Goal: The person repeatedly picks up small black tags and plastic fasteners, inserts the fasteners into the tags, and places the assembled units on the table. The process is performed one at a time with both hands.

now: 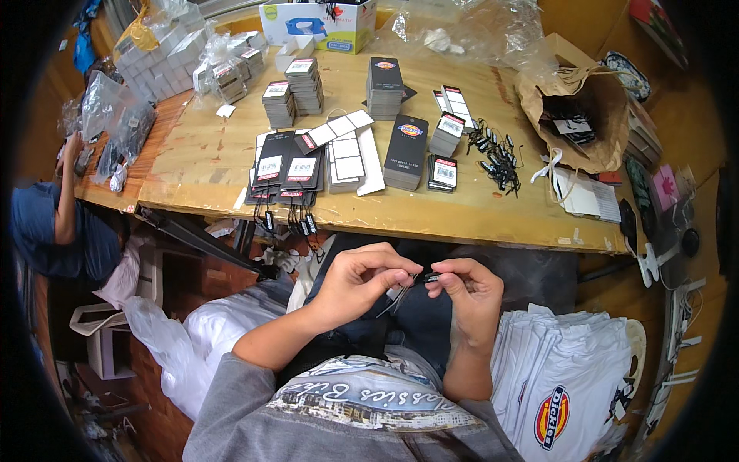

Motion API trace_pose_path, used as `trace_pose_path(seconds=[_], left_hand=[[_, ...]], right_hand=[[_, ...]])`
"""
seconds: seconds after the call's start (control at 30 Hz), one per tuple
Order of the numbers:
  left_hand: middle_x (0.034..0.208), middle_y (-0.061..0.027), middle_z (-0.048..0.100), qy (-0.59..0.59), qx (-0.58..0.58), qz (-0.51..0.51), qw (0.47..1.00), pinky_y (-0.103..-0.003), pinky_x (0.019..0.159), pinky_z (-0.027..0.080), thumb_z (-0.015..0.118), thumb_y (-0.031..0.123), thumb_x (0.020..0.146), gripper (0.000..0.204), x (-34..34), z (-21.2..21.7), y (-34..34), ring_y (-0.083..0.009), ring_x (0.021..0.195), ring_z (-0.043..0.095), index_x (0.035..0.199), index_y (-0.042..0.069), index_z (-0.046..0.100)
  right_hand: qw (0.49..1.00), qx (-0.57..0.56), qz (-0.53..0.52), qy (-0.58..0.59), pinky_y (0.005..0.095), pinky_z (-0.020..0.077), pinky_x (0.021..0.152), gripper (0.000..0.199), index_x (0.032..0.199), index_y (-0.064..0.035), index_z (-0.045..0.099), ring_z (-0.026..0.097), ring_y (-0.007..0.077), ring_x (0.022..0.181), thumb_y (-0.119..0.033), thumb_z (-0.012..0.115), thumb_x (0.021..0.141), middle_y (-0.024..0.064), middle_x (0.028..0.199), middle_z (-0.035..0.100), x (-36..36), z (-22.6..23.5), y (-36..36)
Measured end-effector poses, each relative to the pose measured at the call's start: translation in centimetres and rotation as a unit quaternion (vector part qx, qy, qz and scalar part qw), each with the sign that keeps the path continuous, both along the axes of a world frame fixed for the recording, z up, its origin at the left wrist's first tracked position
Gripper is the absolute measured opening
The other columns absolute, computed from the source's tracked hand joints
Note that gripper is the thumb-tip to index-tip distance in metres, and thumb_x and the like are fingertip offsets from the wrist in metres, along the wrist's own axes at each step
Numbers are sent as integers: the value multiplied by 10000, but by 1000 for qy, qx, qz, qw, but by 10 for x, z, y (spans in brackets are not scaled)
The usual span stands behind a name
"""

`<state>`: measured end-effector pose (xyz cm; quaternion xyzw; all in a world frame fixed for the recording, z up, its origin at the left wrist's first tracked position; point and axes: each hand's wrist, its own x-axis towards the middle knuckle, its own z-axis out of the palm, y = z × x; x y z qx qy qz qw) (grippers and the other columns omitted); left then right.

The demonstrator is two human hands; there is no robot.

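Note:
Over my lap, just off the table's front edge, both hands are close together with fingers pinched. My left hand (362, 281) grips a few thin black hang tag strings (394, 302), whose ends dangle below the fingers. Between thumb and fingertips, my right hand (469, 296) pinches a small black plastic string seal (432, 278), close to the left fingertips. Whether one string joins the two is too small to tell. Ahead on the table lie black hang tags with white labels (299, 173), their strings hanging over the edge. A heap of loose black strings (499, 158) lies farther right.
On the table (454, 223) stand stacks of tags (406, 154) and labels (305, 85). A paper bag (608, 131) is at right, a printed box (319, 27) at the back. Folded white shirts (566, 369) are piled beside me at right. Another person (65, 223) sits far left.

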<state>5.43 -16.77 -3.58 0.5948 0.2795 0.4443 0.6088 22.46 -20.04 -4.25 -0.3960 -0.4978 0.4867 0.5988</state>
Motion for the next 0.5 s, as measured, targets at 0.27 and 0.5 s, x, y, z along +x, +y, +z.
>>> trace_pose_path(seconds=[0.27,0.5], left_hand=[[786,-65,579,-25,-8,14,1000,-191,628,451,566,25,766,190,4,-2,-5,-81,710,555,940,-39,526],[745,-60,572,-11,-6,8,1000,-201,629,448,585,17,748,209,4,-2,-5,-81,692,549,935,-42,514]], right_hand=[[1000,-13,-15,-12,213,452,528,106,834,50,578,560,130,587,-18,577,753,98,725,580,-10,6,-3],[1000,-9,-8,-19,208,447,511,105,830,51,578,555,121,579,-22,574,756,93,698,577,-10,4,-3]])
